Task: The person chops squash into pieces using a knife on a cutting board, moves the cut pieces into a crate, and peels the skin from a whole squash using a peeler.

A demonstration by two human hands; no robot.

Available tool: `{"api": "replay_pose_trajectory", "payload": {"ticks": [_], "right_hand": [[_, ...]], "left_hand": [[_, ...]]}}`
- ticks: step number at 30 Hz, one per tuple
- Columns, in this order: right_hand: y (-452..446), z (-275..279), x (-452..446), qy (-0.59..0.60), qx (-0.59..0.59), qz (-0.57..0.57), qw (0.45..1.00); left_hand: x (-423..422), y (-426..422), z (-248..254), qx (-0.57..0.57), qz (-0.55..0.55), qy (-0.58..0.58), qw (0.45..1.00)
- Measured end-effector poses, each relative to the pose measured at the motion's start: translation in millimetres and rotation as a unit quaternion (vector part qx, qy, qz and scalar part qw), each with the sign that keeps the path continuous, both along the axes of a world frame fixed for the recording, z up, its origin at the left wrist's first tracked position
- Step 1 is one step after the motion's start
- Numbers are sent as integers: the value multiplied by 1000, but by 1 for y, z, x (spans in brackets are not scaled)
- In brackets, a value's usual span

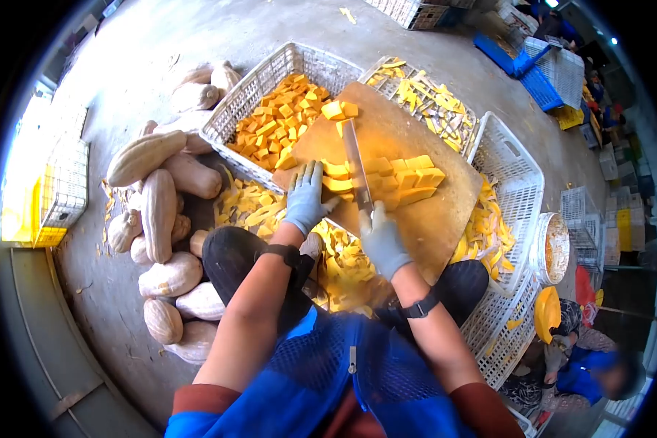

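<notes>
A brown cutting board [434, 233] lies across the crates before me, bearing orange pumpkin pieces [409, 177]. My right hand [382, 237], in a grey glove, is closed round the handle of a long knife [357, 166], whose blade stands among the pieces. My left hand [306, 197], also gloved, lies with its fingers stretched out at the left end of the pieces, touching them. Beyond the board's left edge, a white crate [252, 86] holds many orange pumpkin cubes [281, 117]. A few cubes [339, 110] sit near the board's far edge.
Whole pale pumpkins [160, 212] are heaped on the floor at left. Yellow peelings [343, 263] lie between my legs. Crates of peelings [431, 98] stand behind and at right, beside a white bucket [555, 248]. At lower right, a co-worker [584, 372] sits near an orange pumpkin piece [547, 314].
</notes>
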State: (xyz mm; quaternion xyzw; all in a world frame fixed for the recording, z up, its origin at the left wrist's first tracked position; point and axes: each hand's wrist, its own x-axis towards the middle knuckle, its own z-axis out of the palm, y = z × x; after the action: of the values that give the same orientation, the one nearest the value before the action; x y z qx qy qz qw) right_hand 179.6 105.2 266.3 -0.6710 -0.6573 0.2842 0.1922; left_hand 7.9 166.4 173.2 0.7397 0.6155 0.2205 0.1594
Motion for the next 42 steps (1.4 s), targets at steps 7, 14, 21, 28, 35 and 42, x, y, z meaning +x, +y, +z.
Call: {"api": "replay_pose_trajectory", "payload": {"ticks": [7, 14, 21, 28, 35, 42], "right_hand": [[14, -15, -36, -38, -73, 10, 997], [20, -35, -4, 92, -30, -8, 995], [-1, 8, 90, 292, 17, -279, 915], [12, -35, 143, 177, -67, -263, 946], [53, -40, 89, 72, -58, -192, 977], [130, -28, -6, 315, -105, -136, 934]], "left_hand": [[7, -13, -12, 23, 24, -31, 999], [21, -19, -19, 57, 51, -23, 997], [53, -42, 22, 93, -5, -43, 995], [97, -36, 1, 227, -295, 42, 927], [67, 34, 8, 260, -360, 33, 895], [-28, 126, -1, 287, -310, 188, 887]]}}
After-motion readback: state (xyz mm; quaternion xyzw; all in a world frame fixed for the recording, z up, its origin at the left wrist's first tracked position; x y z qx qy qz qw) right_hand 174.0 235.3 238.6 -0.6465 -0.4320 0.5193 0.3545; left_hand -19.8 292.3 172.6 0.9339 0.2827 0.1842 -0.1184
